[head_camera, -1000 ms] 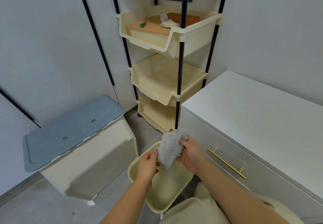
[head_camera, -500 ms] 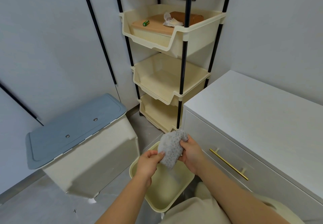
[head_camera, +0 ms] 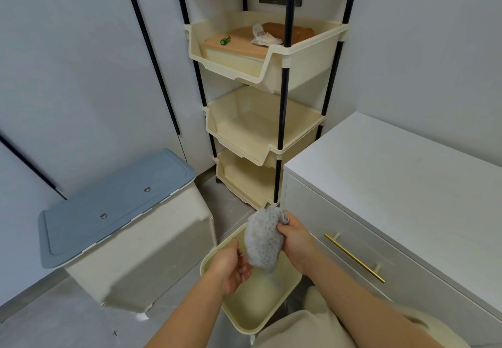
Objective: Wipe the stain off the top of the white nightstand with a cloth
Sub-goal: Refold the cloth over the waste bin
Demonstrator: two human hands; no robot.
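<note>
The white nightstand (head_camera: 407, 184) fills the right side, its top bare and its drawer shut. Left of it a cream bin with a blue lid (head_camera: 116, 201) sits on the floor, and a three-tier cream rack (head_camera: 307, 68) stands in the corner. Over a cream basin (head_camera: 258, 304) hangs the grey cloth (head_camera: 262, 241), gripped at its top by the right hand (head_camera: 296, 241). The left hand (head_camera: 231, 269) lies loosely open, palm up, at the cloth's lower edge.
</note>
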